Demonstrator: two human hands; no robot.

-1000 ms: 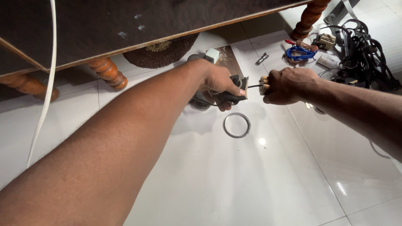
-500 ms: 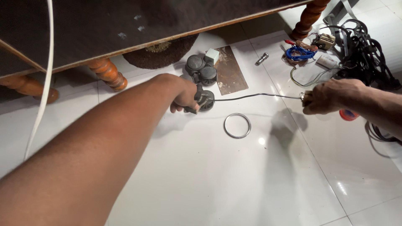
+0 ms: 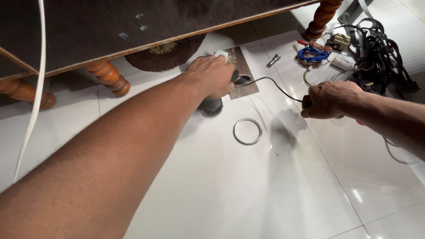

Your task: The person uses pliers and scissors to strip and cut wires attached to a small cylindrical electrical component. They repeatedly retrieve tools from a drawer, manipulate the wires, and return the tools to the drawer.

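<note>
My left hand (image 3: pixel 213 74) rests closed over a dark grey round device (image 3: pixel 211 106) that sits on the white tiled floor beside a brownish metal plate (image 3: pixel 245 88). A thin black wire (image 3: pixel 270 85) runs from under that hand to my right hand (image 3: pixel 330 99), which is closed around the wire's end and a dark tool handle. A loose metal ring (image 3: pixel 248 131) lies flat on the tile between the two hands, nearer to me.
A dark wooden table edge (image 3: pixel 133 44) with turned legs (image 3: pixel 108 77) stands over the far floor. A round brown mat (image 3: pixel 166 55) lies under it. A tangle of black cables (image 3: pixel 380 48), a blue wire coil (image 3: pixel 313 54) and a small metal bolt (image 3: pixel 273 59) lie at the right.
My hands moved apart: the left carried the grey device down onto the floor by the plate, and the right drew away to the right with the wire stretched between them.
</note>
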